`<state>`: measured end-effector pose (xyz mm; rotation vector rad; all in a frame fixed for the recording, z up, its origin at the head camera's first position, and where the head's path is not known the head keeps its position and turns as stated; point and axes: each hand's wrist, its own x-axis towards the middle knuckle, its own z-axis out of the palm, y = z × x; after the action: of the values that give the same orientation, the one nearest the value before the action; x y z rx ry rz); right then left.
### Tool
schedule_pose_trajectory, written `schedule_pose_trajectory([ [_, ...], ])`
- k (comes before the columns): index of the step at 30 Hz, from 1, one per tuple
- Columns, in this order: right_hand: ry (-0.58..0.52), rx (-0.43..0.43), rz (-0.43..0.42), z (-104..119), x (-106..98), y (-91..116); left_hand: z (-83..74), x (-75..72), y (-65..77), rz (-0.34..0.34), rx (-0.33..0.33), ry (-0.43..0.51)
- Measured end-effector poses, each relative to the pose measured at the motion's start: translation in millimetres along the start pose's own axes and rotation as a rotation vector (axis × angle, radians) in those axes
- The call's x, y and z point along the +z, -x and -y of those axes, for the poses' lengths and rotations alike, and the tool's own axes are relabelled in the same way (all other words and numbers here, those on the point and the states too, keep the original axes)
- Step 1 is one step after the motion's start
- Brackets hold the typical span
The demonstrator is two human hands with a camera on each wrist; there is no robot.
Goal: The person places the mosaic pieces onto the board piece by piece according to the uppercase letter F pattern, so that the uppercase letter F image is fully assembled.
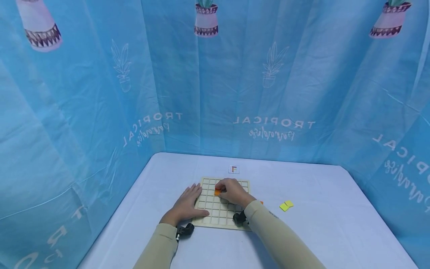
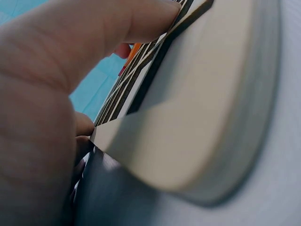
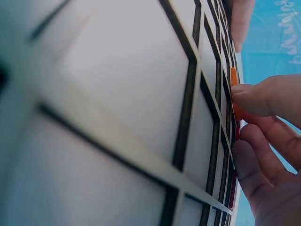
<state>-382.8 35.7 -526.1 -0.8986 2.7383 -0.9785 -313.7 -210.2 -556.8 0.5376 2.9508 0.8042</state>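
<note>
A pale wooden grid board (image 1: pixel 211 220) lies on the table, its cells framed by raised strips. My left hand (image 1: pixel 186 203) rests along the board's left edge, fingers spread and thumb across the near-left corner. Over the upper middle cells, my right hand (image 1: pixel 233 190) pinches an orange tile (image 3: pixel 238 112) between thumb and fingers, close to the board. Another orange tile (image 1: pixel 217 192) shows in a cell just under those fingertips. Dark red pieces (image 3: pixel 233 188) sit low on the board beneath the right fingers, mostly hidden by the hand in the head view.
Two yellow tiles (image 1: pixel 284 206) lie on the white table to the right. A sliver of orange (image 1: pixel 261 202) peeks out beside the right wrist. Beyond the board is a small printed grid card (image 1: pixel 234 169) with coloured squares. Blue curtains (image 1: pixel 215 93) surround the table.
</note>
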Motion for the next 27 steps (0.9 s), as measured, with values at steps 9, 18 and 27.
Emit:
schedule_pose_trajectory([
  [9, -0.012, 0.007, -0.008, 1.0, 0.0, 1.5, 0.4, -0.4, -0.1, 0.003, 0.001, -0.007],
  [18, -0.002, -0.005, -0.023, -1.5, 0.8, 1.6, 0.7, 0.0, -1.6, -0.006, 0.007, -0.008],
  [27, -0.031, 0.044, -0.035, -0.6, -0.9, 6.5, 2.3, 1.5, -2.3, -0.001, 0.001, -0.006],
])
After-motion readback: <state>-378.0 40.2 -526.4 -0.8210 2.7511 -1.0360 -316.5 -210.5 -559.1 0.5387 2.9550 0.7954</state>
